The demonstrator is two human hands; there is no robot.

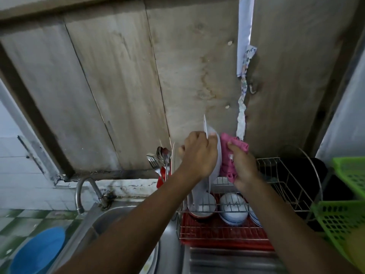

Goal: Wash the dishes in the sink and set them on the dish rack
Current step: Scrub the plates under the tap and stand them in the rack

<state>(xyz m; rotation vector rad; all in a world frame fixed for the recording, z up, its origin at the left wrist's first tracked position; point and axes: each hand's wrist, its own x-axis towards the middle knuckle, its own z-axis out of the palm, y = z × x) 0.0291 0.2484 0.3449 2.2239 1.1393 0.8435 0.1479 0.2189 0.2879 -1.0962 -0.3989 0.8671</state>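
Plate (217,161) stands on edge over the rack (276,175), your left hand (197,155) gripping its rim to steady it so your right hand (244,165), clutching a pink cloth (227,155), can wipe its face; blur may hide a second plate behind.

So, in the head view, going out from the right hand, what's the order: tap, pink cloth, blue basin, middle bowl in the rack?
1. Pink cloth, gripped in the right hand itself.
2. Middle bowl, just below, in the rack.
3. Tap, off to the left.
4. Blue basin, far lower left.
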